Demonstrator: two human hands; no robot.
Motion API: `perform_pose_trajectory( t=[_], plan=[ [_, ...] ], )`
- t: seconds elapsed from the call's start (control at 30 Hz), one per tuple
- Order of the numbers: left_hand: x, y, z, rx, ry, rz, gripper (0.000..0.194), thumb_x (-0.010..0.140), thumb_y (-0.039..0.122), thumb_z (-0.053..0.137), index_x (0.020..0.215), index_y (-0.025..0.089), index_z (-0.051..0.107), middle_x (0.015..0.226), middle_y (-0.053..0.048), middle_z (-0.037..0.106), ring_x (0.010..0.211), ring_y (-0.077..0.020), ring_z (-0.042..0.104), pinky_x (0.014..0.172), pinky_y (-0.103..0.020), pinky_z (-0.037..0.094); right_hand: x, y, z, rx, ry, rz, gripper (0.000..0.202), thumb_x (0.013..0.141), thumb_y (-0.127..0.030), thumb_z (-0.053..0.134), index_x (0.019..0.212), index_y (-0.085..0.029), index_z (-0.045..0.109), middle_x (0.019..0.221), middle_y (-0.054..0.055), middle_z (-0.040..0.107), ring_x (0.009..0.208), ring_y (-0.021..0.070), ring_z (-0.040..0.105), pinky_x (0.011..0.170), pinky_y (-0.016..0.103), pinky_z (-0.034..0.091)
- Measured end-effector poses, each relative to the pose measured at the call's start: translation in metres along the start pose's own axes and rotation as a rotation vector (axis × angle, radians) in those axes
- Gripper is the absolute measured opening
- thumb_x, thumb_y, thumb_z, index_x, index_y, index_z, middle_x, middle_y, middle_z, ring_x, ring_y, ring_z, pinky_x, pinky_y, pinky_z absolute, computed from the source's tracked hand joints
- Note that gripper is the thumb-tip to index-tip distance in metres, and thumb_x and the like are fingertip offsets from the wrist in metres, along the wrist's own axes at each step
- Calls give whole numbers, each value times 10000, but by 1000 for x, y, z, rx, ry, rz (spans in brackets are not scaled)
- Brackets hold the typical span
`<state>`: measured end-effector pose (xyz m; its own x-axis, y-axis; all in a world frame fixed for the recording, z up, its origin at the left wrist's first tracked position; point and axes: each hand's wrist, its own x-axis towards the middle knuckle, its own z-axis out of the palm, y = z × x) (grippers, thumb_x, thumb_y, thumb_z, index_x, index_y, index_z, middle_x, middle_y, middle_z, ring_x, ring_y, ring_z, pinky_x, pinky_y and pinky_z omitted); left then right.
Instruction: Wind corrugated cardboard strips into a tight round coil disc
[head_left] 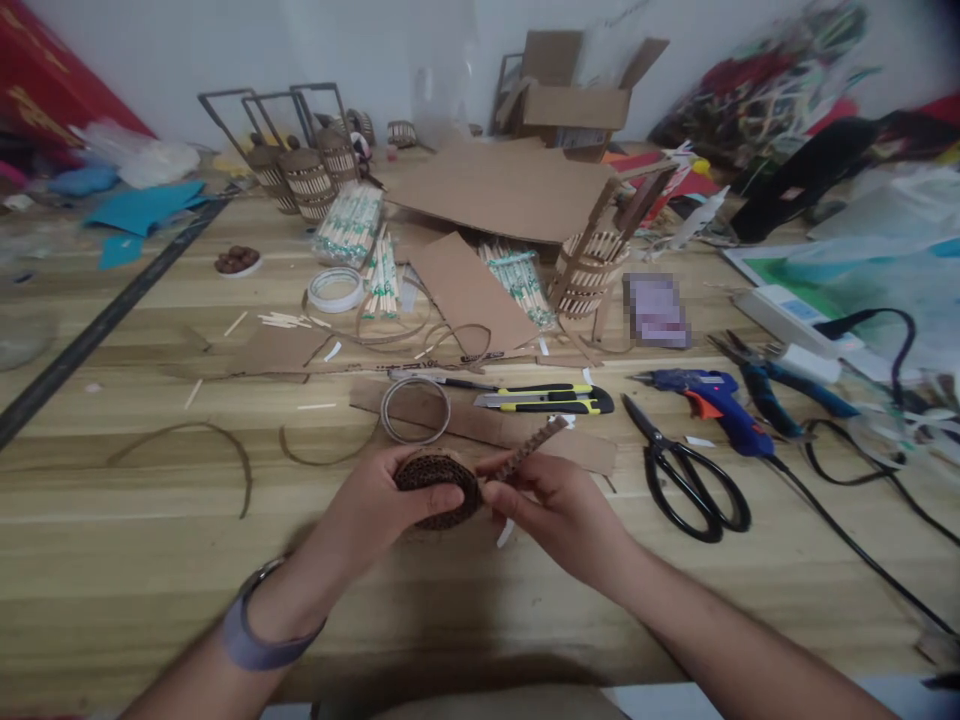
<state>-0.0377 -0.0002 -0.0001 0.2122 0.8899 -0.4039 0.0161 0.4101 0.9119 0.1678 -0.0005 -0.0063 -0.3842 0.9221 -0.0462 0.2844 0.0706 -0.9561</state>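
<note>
My left hand (pixel 409 500) is wrapped round a coil of corrugated cardboard strip (pixel 437 485), its thumb lying across the coil's wound face. At the coil's right side, my right hand (pixel 551 505) pinches the loose end of the cardboard strip (pixel 534 446), which sticks up and to the right past the fingers. A small white piece hangs just below the right fingertips. Just beyond the coil lies a roll of tape (pixel 415 410) on a flat cardboard piece (pixel 577 445). A yellow and black utility knife (pixel 551 400) rests behind my right hand.
To the right lie black scissors (pixel 694 480), a blue glue gun (pixel 705 400) with its cord, and pliers (pixel 780 385). Farther back are a small bamboo-slat bucket (pixel 589 275), bundled chopsticks (pixel 350 225), a white tape roll (pixel 334 290) and a cardboard sheet (pixel 502 185).
</note>
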Motion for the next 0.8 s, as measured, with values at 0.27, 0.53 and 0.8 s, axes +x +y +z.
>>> perform_pose_trajectory(
  t=[0.27, 0.53, 0.8],
  plan=[
    [6, 5, -8, -237, 137, 33, 261, 577, 316, 857, 755, 155, 752, 700, -17, 747, 649, -167, 660, 647, -268, 516, 4, 4, -6, -1, 39, 6, 485, 894, -560, 613, 582, -196, 684, 829, 79, 767, 717, 181, 704, 594, 258, 523],
    [5, 0, -1, -171, 105, 47, 277, 602, 330, 851, 810, 172, 762, 778, -23, 767, 703, -188, 685, 706, -301, 543, 4, -2, -9, 40, 67, -8, 483, 900, -559, 611, 594, -190, 671, 766, 65, 749, 690, 166, 690, 615, 261, 529],
    [2, 4, -4, -161, 88, 78, 220, 624, 306, 842, 788, 180, 767, 735, -3, 766, 683, -168, 683, 672, -263, 542, 5, -8, -16, 63, 24, -11, 482, 896, -564, 622, 607, -189, 709, 769, 66, 743, 710, 170, 698, 643, 262, 543]
  ],
)
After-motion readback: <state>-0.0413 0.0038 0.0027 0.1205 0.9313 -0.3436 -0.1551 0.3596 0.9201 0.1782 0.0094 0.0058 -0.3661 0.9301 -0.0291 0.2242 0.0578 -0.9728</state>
